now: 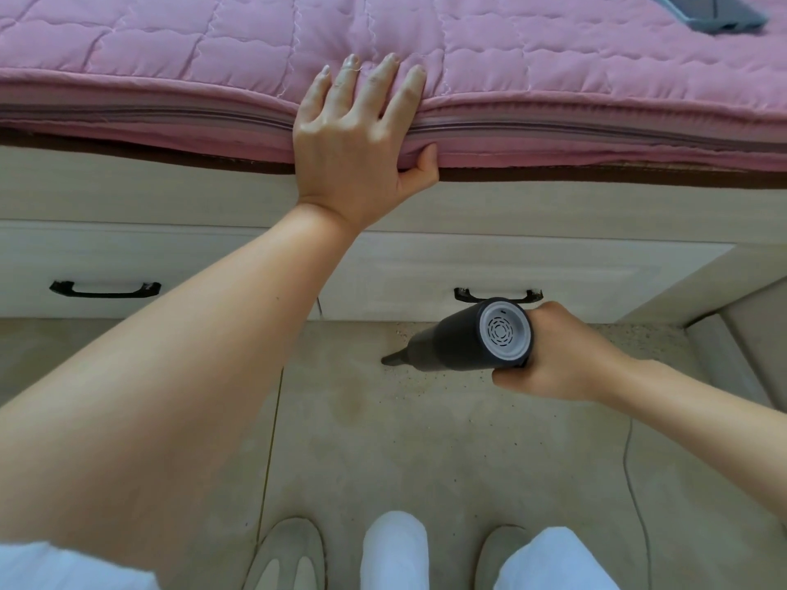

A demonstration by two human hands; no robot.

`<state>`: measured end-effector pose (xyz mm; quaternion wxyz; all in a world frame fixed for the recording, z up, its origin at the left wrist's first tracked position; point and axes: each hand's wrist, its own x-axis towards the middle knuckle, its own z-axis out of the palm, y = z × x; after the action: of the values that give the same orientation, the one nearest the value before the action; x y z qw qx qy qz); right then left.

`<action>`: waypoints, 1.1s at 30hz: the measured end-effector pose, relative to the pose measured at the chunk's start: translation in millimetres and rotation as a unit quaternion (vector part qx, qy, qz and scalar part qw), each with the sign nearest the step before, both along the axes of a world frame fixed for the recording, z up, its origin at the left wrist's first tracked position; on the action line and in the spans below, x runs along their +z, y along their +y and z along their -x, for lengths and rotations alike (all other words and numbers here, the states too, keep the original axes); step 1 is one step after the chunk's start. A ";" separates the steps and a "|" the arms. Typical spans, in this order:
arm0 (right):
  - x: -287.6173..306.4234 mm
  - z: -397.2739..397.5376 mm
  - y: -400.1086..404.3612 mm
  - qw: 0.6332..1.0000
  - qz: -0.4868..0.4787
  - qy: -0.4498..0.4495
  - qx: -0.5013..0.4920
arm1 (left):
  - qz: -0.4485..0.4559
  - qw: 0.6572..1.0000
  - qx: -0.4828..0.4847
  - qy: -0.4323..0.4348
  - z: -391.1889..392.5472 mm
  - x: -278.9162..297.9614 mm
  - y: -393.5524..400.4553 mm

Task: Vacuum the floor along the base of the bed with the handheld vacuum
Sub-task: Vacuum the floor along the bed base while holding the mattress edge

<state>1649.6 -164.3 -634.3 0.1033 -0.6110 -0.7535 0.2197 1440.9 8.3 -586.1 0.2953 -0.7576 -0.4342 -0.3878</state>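
Note:
My right hand (558,355) grips the black handheld vacuum (464,338), whose grey vented rear cap faces the camera. Its narrow nozzle (392,358) points left and down and touches the beige tiled floor (383,440) just in front of the bed's base. Fine dark specks lie on the floor around and to the right of the nozzle. My left hand (362,134) rests on the edge of the pink quilted mattress cover (553,57), fingers straight on top and thumb tucked under the edge.
Two pale wooden drawers with black handles (104,288) (464,295) form the bed's base. A grey object (715,10) lies on the bed at top right. A thin cord (634,483) trails across the floor at right. My slippered feet (285,551) stand below.

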 end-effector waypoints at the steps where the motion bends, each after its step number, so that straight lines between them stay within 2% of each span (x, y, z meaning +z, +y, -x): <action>1: 2.2 -0.9 -1.8 1.000 0.000 0.005 0.004 | 0.000 1.000 0.000 0.000 0.4 0.0 0.2; 17: -3.9 2.1 -1.1 1.000 -0.013 -0.016 0.001 | 0.000 1.000 -0.004 0.003 1.2 -0.5 1.5; 27: 13.3 -4.5 -13.1 0.998 0.054 -0.036 0.023 | 0.006 1.000 -0.005 0.000 1.0 -1.5 2.4; 33: 10.6 -2.9 -8.5 0.998 0.033 -0.041 0.024 | 0.009 1.000 -0.004 0.005 1.2 -1.5 2.5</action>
<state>1652.5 -172.7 -623.6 0.0471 -0.6043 -0.7638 0.2217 1439.7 10.8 -587.6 0.2890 -0.7637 -0.4335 -0.3813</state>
